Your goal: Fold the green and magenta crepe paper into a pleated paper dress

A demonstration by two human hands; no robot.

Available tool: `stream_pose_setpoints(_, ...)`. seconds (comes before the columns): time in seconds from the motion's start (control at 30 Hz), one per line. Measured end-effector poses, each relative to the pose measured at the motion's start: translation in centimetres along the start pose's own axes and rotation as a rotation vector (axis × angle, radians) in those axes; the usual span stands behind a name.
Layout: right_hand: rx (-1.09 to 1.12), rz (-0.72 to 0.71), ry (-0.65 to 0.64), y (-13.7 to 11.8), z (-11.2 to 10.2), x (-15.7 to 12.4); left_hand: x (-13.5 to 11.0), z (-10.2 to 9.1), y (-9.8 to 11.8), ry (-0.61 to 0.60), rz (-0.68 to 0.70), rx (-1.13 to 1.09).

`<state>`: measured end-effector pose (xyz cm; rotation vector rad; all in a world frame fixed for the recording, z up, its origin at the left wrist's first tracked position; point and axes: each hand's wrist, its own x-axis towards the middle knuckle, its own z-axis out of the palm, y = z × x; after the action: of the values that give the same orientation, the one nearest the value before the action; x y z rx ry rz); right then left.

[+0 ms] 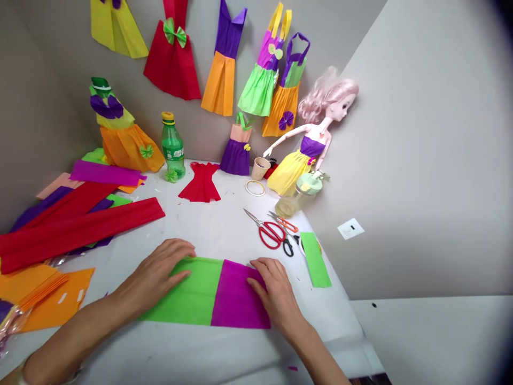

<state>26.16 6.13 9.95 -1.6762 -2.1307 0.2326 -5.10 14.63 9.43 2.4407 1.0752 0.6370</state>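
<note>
A strip of crepe paper lies flat on the white table before me, with a green part (188, 294) at left and a magenta part (242, 297) at right, meeting along a straight edge. My left hand (164, 272) rests on the green part's left end, fingers stretched out. On the magenta part's right end lies my right hand (274, 289), its fingers extended and slightly bent. Neither hand grips anything. Beyond the strip are red-handled scissors (270, 232), smaller orange-handled snips (284, 221) and black-handled scissors (288, 246). A small red paper dress (202, 182) lies farther back.
Red crepe paper rolls (84, 230) and orange sheets (64, 299) crowd the left side. A green bottle (173, 147), a paper cup (260, 168), a doll (315, 144) and a lidded jar (298, 195) stand at the back. A green strip (316, 262) overlaps the right edge. Paper dresses hang above.
</note>
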Motion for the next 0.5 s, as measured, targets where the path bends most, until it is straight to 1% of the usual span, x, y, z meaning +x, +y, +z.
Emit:
stream_pose_setpoints(0.07,0.036,0.047,-0.088,0.2,-0.5,1.1,1.7,0.5,0.1,-0.098,-0.009,-0.040)
stream_pose_setpoints(0.13,0.076,0.083,-0.163,0.1,-0.8,1.9,2.6,0.8,0.1,-0.166,-0.030,-0.059)
stream_pose_setpoints(0.23,0.124,0.105,-0.198,0.0,-0.7,2.6,3.0,0.9,0.0,-0.182,-0.040,-0.064)
stream_pose_setpoints(0.33,0.156,0.092,-0.185,0.2,-0.3,2.9,3.0,0.7,0.2,-0.155,-0.016,-0.081)
stream_pose_setpoints(0.4,0.170,0.057,-0.150,0.3,-0.3,2.9,2.8,0.4,0.8,-0.123,0.015,-0.092)
stream_pose_setpoints(0.5,0.190,-0.087,-0.036,0.0,-0.9,2.4,1.7,-0.6,2.0,-0.057,0.080,-0.059)
